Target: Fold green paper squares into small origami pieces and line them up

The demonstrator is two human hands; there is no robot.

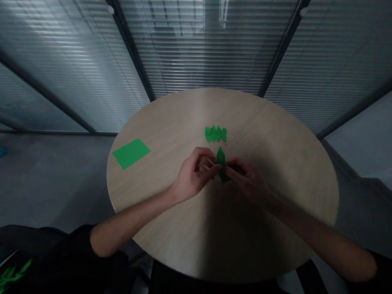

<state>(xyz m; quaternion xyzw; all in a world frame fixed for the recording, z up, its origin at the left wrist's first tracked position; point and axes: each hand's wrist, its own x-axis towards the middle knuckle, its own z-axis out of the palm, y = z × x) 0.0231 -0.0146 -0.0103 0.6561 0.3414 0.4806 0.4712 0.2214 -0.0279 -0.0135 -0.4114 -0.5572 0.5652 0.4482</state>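
Between my two hands, over the middle of the table, stands a narrow piece of folded green paper [221, 157] with a pointed top. My left hand [197, 173] pinches it from the left with thumb and fingers. From the right, my right hand [246, 179] grips its lower part, and shadow covers much of that hand. The paper's bottom end is partly hidden by my fingertips. Just beyond my hands lies a row of several small folded green paper pieces [215, 134], set side by side with pointed ends.
A flat green paper sheet [131, 153] lies near the left edge of the round wooden table [171, 118]. Behind the table are glass panels with blinds [190, 61] and dark frames. Grey floor [61, 171] shows at the left.
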